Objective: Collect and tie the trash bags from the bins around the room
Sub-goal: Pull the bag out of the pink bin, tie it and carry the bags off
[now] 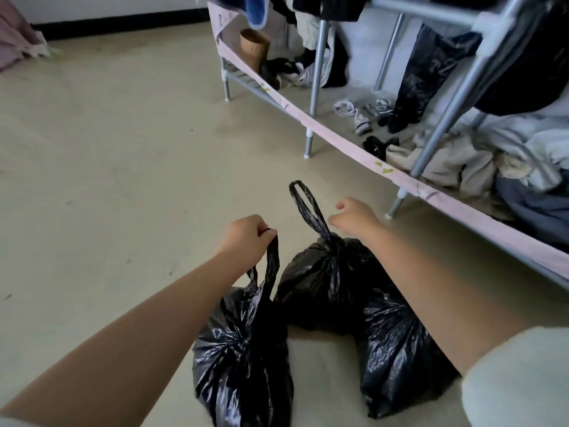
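Three tied black trash bags sit on the beige floor in front of me. My left hand [244, 235] grips the handle loop of the nearest left bag [240, 359]. The middle bag [323, 282] has a handle loop [304, 204] standing upright above its knot. My right hand [354, 215] hovers just right of that loop with fingers loosely curled, holding nothing. A third bag [397, 349] lies partly under my right forearm.
A metal clothes rack [317, 66] with a pink fabric edge [338, 140] runs along the right, with hanging clothes, socks and piled garments under it. A brown cylinder [254, 46] stands at its far end. Pink fabric [15, 38] lies at the far left.
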A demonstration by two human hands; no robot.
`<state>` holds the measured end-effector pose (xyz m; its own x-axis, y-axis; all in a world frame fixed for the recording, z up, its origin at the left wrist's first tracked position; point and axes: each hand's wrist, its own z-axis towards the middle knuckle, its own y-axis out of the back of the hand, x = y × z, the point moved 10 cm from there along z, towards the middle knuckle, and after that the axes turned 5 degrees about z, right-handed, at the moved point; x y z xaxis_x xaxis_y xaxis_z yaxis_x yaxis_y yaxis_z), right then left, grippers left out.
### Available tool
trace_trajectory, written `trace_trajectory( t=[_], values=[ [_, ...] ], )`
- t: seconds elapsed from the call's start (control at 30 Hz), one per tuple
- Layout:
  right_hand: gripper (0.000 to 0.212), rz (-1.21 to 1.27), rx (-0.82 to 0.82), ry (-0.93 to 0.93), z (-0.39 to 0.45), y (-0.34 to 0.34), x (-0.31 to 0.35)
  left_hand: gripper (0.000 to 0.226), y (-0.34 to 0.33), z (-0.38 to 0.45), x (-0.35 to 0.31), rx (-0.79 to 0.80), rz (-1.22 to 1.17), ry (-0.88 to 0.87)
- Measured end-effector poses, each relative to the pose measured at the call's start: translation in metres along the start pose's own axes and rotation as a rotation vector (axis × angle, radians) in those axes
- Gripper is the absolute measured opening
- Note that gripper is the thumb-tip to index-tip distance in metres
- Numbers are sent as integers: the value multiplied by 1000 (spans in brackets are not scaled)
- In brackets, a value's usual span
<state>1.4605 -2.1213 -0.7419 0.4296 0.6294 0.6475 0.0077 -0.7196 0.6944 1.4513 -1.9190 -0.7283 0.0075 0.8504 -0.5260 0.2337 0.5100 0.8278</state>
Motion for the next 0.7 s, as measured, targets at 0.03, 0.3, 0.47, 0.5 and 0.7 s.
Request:
trace_trajectory(
  t=[0.03, 0.3, 0.47, 0.5, 0.7],
  values=[
    [40, -51, 25, -4, 12, -11, 4, 18, -4, 7, 6, 5, 0, -6],
    [32, -119, -2, -191, 68, -65, -11, 19, -35, 32, 48, 61, -54, -21],
    [21, -113, -24, -96, 50, -49, 0, 21, -39, 32, 37, 126, -11, -32],
    [14, -147, -12, -92, 39, -44, 1, 22, -38, 29, 29, 151, 37, -39],
    [21, -592, 208, -31, -49, -14, 33, 25, -3, -29, -20, 354, 401, -54]
  ],
)
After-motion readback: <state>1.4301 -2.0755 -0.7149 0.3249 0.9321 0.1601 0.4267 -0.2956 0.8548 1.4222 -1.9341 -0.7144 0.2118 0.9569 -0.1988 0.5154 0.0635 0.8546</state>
